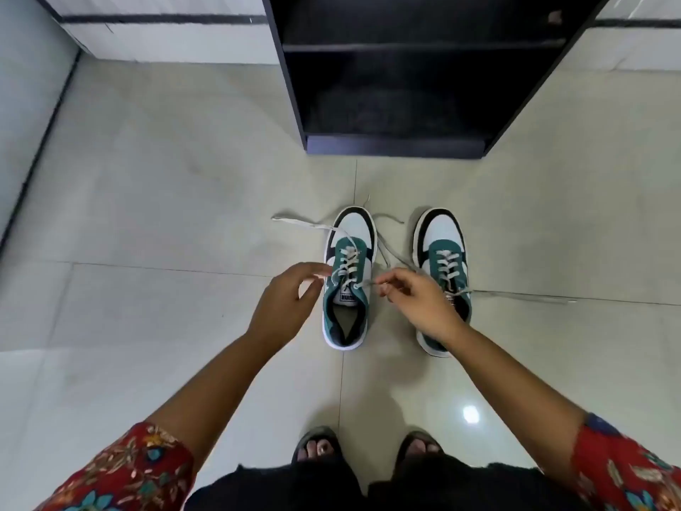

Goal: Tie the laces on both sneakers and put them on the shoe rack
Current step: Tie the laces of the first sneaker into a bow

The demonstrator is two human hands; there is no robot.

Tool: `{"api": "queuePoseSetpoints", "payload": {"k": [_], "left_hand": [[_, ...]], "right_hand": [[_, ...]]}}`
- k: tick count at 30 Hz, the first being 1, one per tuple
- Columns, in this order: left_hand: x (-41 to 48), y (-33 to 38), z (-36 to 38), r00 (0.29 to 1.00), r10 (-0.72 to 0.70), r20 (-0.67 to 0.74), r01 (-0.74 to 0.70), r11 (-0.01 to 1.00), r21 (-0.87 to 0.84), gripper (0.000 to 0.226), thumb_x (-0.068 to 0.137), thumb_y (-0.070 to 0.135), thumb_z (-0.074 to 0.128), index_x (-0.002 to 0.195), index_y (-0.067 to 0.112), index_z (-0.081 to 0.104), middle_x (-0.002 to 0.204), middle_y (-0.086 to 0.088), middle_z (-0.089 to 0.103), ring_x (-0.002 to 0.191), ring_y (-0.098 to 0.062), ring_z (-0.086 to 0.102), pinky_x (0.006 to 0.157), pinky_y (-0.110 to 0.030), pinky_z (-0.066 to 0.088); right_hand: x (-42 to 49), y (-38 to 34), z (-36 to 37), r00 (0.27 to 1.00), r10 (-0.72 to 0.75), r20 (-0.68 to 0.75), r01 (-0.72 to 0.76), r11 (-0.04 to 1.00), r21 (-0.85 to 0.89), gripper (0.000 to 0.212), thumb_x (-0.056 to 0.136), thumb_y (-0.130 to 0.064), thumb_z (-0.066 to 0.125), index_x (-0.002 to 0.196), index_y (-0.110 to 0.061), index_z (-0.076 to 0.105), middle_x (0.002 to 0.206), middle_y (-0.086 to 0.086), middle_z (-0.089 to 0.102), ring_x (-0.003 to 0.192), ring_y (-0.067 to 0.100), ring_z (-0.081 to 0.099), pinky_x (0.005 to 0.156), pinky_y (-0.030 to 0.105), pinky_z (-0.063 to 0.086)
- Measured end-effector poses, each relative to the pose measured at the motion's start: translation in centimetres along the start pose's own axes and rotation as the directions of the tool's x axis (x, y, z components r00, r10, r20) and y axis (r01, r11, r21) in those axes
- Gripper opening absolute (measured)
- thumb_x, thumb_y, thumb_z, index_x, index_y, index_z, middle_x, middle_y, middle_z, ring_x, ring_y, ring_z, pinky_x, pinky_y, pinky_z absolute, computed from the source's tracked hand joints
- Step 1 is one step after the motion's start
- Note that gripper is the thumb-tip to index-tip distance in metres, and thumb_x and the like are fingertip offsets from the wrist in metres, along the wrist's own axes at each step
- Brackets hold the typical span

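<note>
Now each hand, left hand (285, 300) and right hand (416, 300), pinches flat woven laces (346, 269).

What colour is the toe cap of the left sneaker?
White, edged by a black band; the toe cap of the left sneaker shows clearly in the head view.

Two teal, white and black low-top sneakers stand upright side by side on the tiled floor, toes toward an empty dark wooden shoe rack (396, 145). The left sneaker (348, 278) has its pale laces (313, 225) untied and trailing; the right sneaker (442, 260) is untied too.
</note>
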State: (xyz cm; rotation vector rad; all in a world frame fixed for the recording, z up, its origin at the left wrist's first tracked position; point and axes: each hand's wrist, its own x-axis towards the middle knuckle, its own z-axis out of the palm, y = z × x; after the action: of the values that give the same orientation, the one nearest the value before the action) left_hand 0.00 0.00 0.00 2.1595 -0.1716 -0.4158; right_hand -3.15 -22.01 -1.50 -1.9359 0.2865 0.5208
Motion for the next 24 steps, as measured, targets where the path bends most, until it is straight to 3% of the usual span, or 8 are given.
{"api": "queuePoseSetpoints", "payload": {"k": [3, 6, 8, 12, 16, 20, 22, 24], "left_hand": [[1.4, -1.9, 0.9, 0.969, 0.242, 0.051, -0.246, 0.926, 0.287, 0.038, 0.09, 0.004, 0.046, 0.119, 0.025, 0.058, 0.123, 0.007, 0.062, 0.113, -0.01, 0.052, 0.096, -0.028, 0.041], [2.8, -4.2, 1.4, 0.872, 0.441, 0.214, -0.477, 0.664, 0.576, 0.054, 0.077, -0.005, 0.051, 0.122, 0.023, 0.055, 0.137, -0.003, 0.052, 0.127, -0.023, 0.04, 0.102, -0.04, 0.033], [3.4, -5.2, 1.8, 0.855, 0.443, 0.268, -0.498, 0.561, 0.662, 0.045, 0.079, 0.002, 0.054, 0.119, 0.022, 0.057, 0.142, -0.004, 0.048, 0.132, -0.025, 0.034, 0.104, -0.042, 0.03], [4.1, -5.9, 2.2, 0.834, 0.489, 0.257, -0.491, 0.442, 0.751, 0.017, 0.086, 0.025, 0.052, 0.094, 0.015, 0.064, 0.14, -0.003, 0.05, 0.133, -0.025, 0.038, 0.108, -0.046, 0.026], [4.2, -5.7, 1.2, 0.896, 0.421, 0.141, -0.37, 0.533, 0.761, 0.035, 0.084, 0.039, 0.051, 0.058, 0.016, 0.058, 0.106, 0.001, 0.07, 0.118, -0.023, 0.055, 0.11, -0.049, 0.021], [3.7, -6.7, 0.5, 0.954, 0.298, -0.021, -0.16, 0.571, 0.806, 0.051, 0.09, 0.048, 0.036, 0.056, 0.016, 0.056, 0.056, 0.001, 0.061, 0.077, -0.021, 0.065, 0.113, -0.054, 0.01], [3.2, -7.6, 0.7, 0.984, 0.176, -0.03, -0.079, 0.58, 0.811, 0.055, 0.091, 0.052, 0.024, 0.065, 0.018, 0.059, 0.054, 0.003, 0.06, 0.07, -0.021, 0.063, 0.113, -0.055, 0.004], [2.7, -8.2, 1.3, 0.994, 0.105, -0.031, -0.045, 0.645, 0.763, 0.054, 0.09, 0.054, 0.02, 0.083, 0.023, 0.064, 0.074, 0.004, 0.069, 0.084, -0.019, 0.065, 0.113, -0.056, 0.003]], "right_hand": [[1.6, 1.1, 0.8, 0.988, -0.144, -0.064, 0.133, 0.98, -0.146, 0.019, 0.088, -0.011, 0.056, 0.099, -0.021, 0.066, 0.093, -0.011, 0.067, 0.089, 0.009, 0.063, 0.082, 0.023, 0.047], [3.0, 2.2, 1.7, 0.956, -0.289, -0.052, 0.24, 0.872, -0.426, 0.03, 0.081, -0.009, 0.057, 0.109, -0.02, 0.064, 0.112, -0.001, 0.065, 0.104, 0.014, 0.057, 0.088, 0.024, 0.041], [3.4, 2.6, 2.0, 0.944, -0.327, -0.048, 0.237, 0.771, -0.591, 0.028, 0.081, -0.02, 0.059, 0.109, -0.02, 0.064, 0.116, -0.001, 0.063, 0.109, 0.021, 0.055, 0.089, 0.029, 0.04], [4.0, 2.8, 2.4, 0.914, -0.405, -0.025, 0.284, 0.684, -0.672, 0.018, 0.082, -0.027, 0.059, 0.096, -0.017, 0.065, 0.107, 0.0, 0.068, 0.105, 0.023, 0.057, 0.087, 0.029, 0.04], [3.9, 2.3, 1.2, 0.956, -0.293, -0.007, 0.211, 0.705, -0.677, 0.02, 0.082, -0.036, 0.053, 0.093, -0.021, 0.058, 0.082, 0.004, 0.071, 0.084, 0.027, 0.064, 0.072, 0.03, 0.046], [2.8, 1.8, -0.1, 0.96, -0.268, -0.082, 0.122, 0.664, -0.738, 0.026, 0.086, -0.043, 0.052, 0.099, -0.021, 0.058, 0.084, 0.003, 0.071, 0.08, 0.026, 0.066, 0.059, 0.028, 0.04], [2.2, 1.8, -0.1, 0.974, -0.217, -0.063, 0.087, 0.619, -0.78, 0.033, 0.087, -0.046, 0.049, 0.105, -0.019, 0.057, 0.092, 0.005, 0.069, 0.087, 0.026, 0.064, 0.063, 0.03, 0.042], [1.7, 1.9, 0.3, 0.997, -0.066, 0.026, 0.06, 0.587, -0.808, 0.038, 0.088, -0.046, 0.047, 0.111, -0.017, 0.056, 0.106, 0.007, 0.064, 0.099, 0.028, 0.06, 0.072, 0.033, 0.045]]}}
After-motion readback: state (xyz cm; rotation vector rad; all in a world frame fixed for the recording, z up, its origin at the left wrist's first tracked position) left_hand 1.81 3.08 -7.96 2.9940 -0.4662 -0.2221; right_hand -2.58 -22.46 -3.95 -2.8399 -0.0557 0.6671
